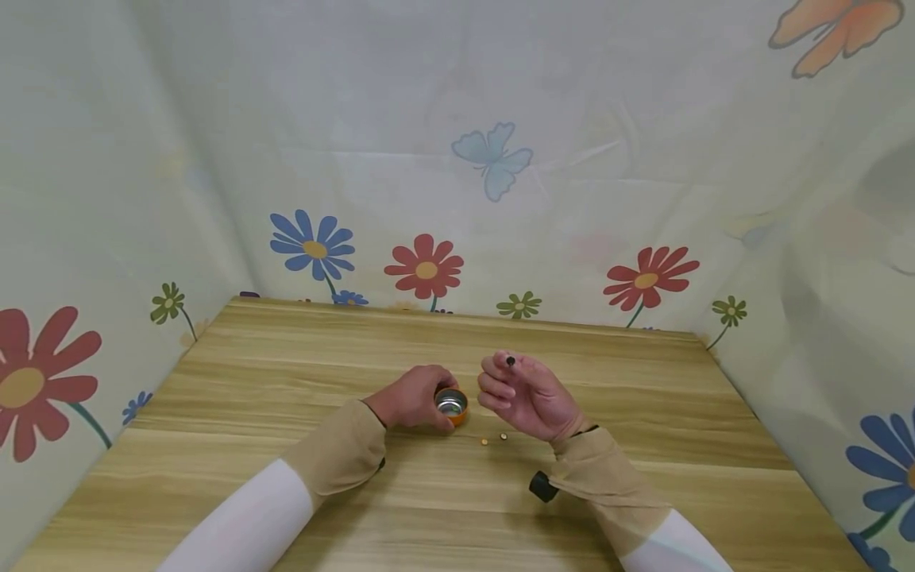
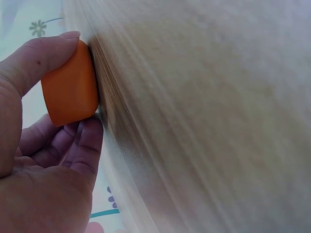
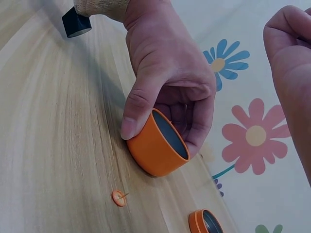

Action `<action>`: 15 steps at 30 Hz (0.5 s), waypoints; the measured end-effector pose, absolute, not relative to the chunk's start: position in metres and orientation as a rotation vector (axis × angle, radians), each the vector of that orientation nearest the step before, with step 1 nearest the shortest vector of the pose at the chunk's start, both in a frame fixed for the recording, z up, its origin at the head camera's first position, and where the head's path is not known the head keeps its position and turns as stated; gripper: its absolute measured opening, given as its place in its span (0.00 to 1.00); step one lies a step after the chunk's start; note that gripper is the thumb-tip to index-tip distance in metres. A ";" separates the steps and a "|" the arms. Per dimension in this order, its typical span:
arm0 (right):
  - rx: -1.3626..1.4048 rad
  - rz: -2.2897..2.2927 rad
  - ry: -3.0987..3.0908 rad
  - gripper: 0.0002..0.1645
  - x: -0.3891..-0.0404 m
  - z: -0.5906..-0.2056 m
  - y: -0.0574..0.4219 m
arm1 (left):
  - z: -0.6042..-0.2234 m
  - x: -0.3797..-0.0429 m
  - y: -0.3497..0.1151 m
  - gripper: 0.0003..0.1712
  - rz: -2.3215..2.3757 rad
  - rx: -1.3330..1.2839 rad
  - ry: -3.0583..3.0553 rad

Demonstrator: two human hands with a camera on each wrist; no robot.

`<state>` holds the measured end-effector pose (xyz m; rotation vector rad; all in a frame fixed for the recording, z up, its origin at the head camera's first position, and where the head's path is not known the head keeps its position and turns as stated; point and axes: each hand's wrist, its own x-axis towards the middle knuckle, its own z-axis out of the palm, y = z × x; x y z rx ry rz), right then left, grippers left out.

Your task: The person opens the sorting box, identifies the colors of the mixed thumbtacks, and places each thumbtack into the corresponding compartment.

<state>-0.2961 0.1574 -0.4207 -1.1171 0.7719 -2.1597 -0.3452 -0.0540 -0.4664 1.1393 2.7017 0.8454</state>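
My left hand (image 1: 422, 397) grips an orange round tin (image 1: 461, 418) by its side, thumb on the near wall and fingers behind. The tin stands upright on the table, its silvery inside showing; its contents are too small to tell. The orange wall (image 2: 73, 90) fills the grip in the left wrist view. To the right, my raised right hand (image 1: 532, 397) pinches a small dark round piece (image 1: 511, 361) at its fingertips, its kind unclear. A small orange thumbtack (image 3: 119, 198) lies point up near the tin. Beside it is a small orange-rimmed piece (image 3: 195, 222) with a dark middle.
Both hands work over a wood-grain table (image 1: 343, 349). A flower-printed white cloth (image 1: 372, 183) walls it at the back and sides. Each wrist wears a tan band, and a black camera (image 1: 543, 486) hangs under the right one.
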 end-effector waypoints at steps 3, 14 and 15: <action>-1.105 -2.160 0.804 0.13 -0.296 -0.420 0.157 | -0.466 -0.344 -0.054 0.29 0.844 1.128 2.699; -0.920 -2.102 1.249 0.17 -0.302 -0.419 0.160 | -0.466 -0.344 -0.053 0.27 0.869 1.069 2.671; -0.897 -2.095 1.307 0.16 -0.303 -0.421 0.160 | -0.466 -0.345 -0.053 0.26 0.870 1.065 2.669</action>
